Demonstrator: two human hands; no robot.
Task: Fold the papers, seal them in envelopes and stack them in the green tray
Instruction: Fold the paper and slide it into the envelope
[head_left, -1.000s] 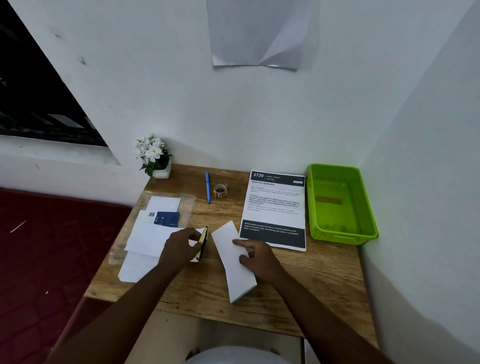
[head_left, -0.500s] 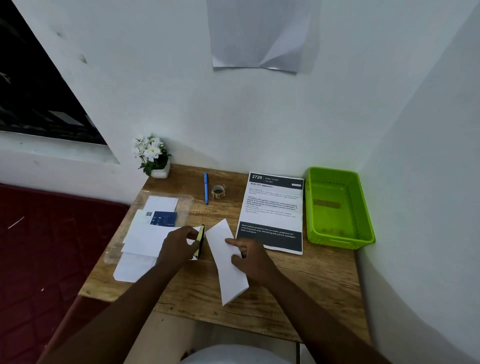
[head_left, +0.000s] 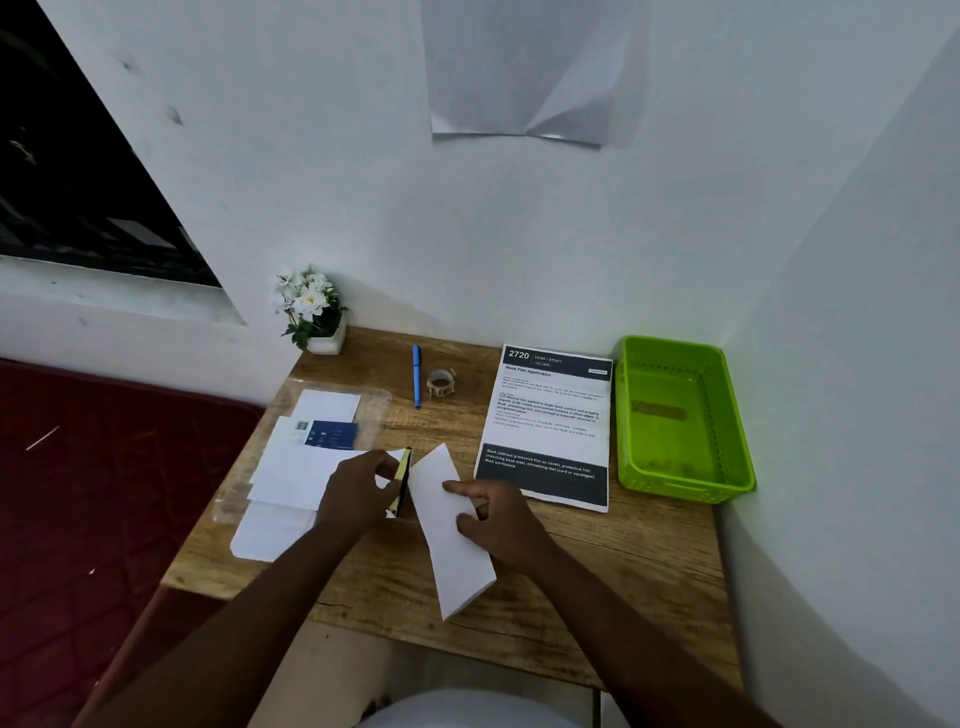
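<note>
The right hand (head_left: 498, 517) presses on the folded paper (head_left: 451, 530), which lies on the desk (head_left: 597, 571) in front of the person, between the envelopes (head_left: 291, 483) on the left and the printed sheet (head_left: 550, 426) on the right. Its index finger is stretched out flat on the paper; the other fingers are curled loosely, and I cannot tell if they hold the edge. The left hand (head_left: 358, 491) grips a thin black-and-yellow tool (head_left: 402, 483), pinched between thumb and fingers — it stands on its edge just beside the paper's left border. Compared with a second ago, almost nothing has changed on the desk: the paper and both hands keep the same relation, and the small shift in the frame seems to come from the head camera. So the fold is probably being pressed or creased, not yet finished. The tray (head_left: 680, 415) at the right edge of the desk holds no white envelope — only a brownish patch shows on its bottom, which I cannot identify. A pen (head_left: 416, 375), a tape roll (head_left: 440, 383) and a flower pot (head_left: 317, 317) stay at the back, untouched. The task is in its early part: inserting, sealing and stacking are not yet done.
</note>
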